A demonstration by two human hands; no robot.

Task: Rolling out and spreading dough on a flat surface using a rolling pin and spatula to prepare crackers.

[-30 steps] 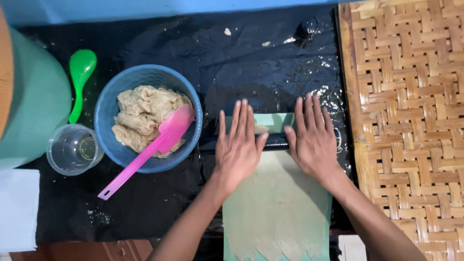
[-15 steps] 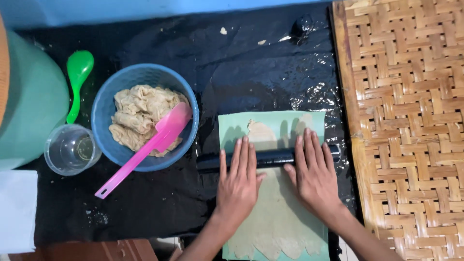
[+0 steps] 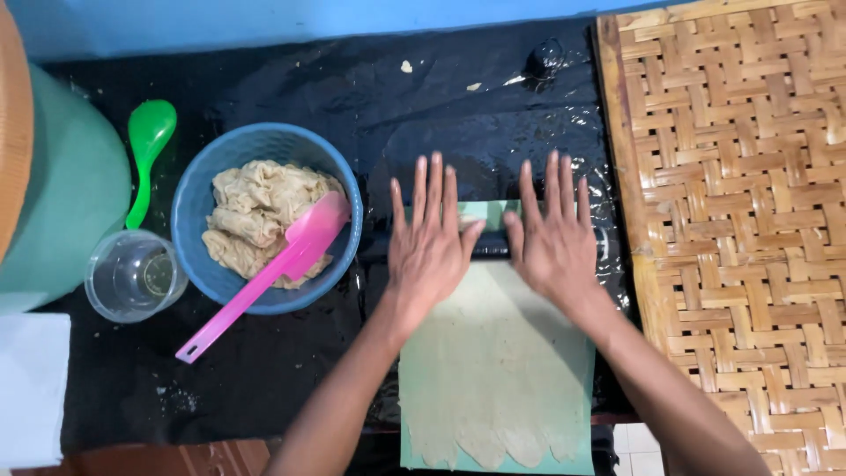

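Observation:
My left hand (image 3: 432,238) and my right hand (image 3: 553,234) lie flat, fingers spread, side by side on a black rolling pin (image 3: 492,253). Only a short piece of the pin shows between them. The pin sits near the far end of a pale green sheet (image 3: 495,213). A thin layer of beige dough (image 3: 493,370) is spread flat on the sheet, from my hands to the near edge. Neither hand grips anything.
Left of the sheet, a blue bowl (image 3: 189,211) holds lumps of dough (image 3: 256,207) and a pink spatula (image 3: 256,282). Further left are a clear cup (image 3: 134,275), a green spoon (image 3: 145,145) and a teal container (image 3: 53,203). A woven bamboo mat (image 3: 740,176) lies at the right on wet black plastic (image 3: 441,97).
Half a second ago both hands and the pin were drawn back toward me, baring the sheet's far end. They have now pushed away again to the far end.

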